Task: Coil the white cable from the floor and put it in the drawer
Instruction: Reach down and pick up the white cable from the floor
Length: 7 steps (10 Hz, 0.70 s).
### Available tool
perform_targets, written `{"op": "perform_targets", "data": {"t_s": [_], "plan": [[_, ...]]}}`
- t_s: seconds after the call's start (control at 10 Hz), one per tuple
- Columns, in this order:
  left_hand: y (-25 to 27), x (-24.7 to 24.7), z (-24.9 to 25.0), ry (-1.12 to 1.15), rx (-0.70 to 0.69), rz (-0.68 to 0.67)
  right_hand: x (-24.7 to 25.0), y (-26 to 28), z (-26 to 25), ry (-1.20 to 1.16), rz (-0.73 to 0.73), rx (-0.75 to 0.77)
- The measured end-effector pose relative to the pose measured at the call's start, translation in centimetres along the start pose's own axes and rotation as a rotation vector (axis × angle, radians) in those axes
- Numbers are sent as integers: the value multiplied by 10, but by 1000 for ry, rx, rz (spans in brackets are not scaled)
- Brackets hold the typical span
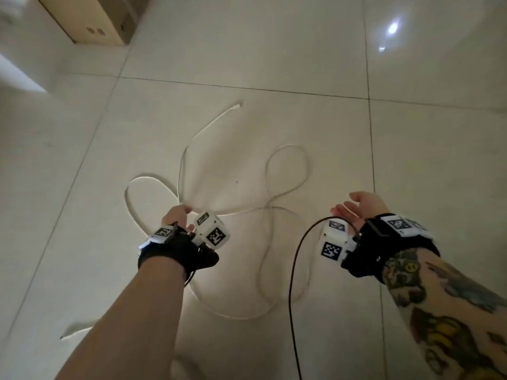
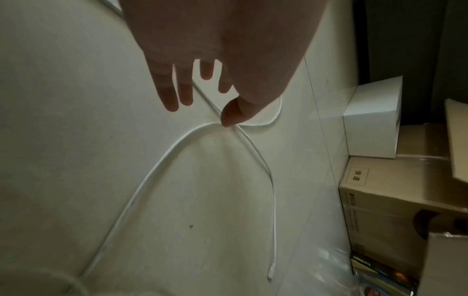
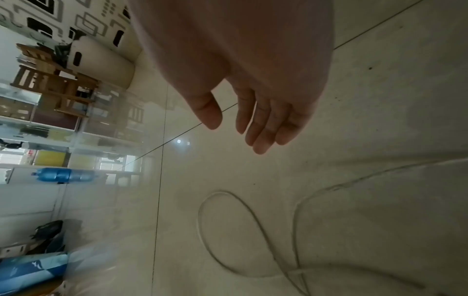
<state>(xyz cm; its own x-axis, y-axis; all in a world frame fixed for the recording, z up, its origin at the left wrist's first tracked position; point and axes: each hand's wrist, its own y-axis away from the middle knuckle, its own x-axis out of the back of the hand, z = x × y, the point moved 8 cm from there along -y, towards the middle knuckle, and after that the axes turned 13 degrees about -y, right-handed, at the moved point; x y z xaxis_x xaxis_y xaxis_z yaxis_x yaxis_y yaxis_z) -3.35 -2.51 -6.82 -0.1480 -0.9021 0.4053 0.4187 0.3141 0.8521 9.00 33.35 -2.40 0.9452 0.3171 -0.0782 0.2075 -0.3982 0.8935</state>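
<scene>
The white cable lies in loose loops on the tiled floor, its plug end pointing away from me. My left hand reaches down over a spot where two strands cross. In the left wrist view the left hand has straight, spread fingers, with the thumb tip right at the crossing of the cable; contact is unclear. My right hand hovers palm up to the right, holding nothing. The right hand hangs relaxed above a cable loop. No drawer is in view.
A cardboard box stands at the far left. Stacked boxes and a white box line the floor's edge near the plug. A black wire hangs from my right wrist device. Shelves, a wooden chair and a blue bottle stand farther off.
</scene>
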Motion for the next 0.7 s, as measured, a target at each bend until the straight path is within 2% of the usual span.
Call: {"op": "perform_targets", "data": {"t_s": [0.1,0.2,0.3,0.4,0.7], "plan": [[-10,2,-6,-31,3,32,-3,-13,10,-16,-14,-4],[-16,-4,-9,-58,-96,7,-8,-16,15,22,-58,8],[-14,-10,-28,-97,-39,-39,-6,-13,20,29,-56,9],[-23,-24,-46,23,45,-96,-4,-8,24,-7,-47,-5],[14,-45,-36,-230,-124,-111,3,16,31,-72,-73,-25]]}}
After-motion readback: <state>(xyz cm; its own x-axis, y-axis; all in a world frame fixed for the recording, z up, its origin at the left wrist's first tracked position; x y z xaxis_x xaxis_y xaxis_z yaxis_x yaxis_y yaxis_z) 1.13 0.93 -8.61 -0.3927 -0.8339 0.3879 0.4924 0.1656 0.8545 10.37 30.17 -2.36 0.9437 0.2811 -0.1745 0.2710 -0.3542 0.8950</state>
